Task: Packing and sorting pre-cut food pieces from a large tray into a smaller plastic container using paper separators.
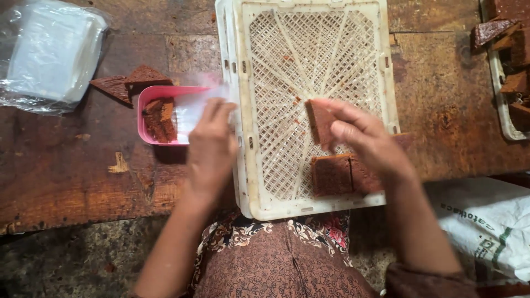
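My right hand (367, 140) pinches a brown cake slice (319, 122) over a white lattice crate (317, 60). Two more brown slices (331, 175) lie at the crate's near edge, partly under my wrist. My left hand (210, 146) grips a thin clear plastic wrapper (193, 107) that lies over a pink tray (160, 92). The pink tray holds a few small brown cake pieces (160, 118). Both hands are close together at the crate's left half.
Two triangular brown cake offcuts (130, 83) lie beside the pink tray on the worn wooden table (66, 171). A stack of clear plastic bags (49, 52) sits far left. Another white crate (505, 83) with cake pieces stands at the right edge. A white sack (486, 221) lies lower right.
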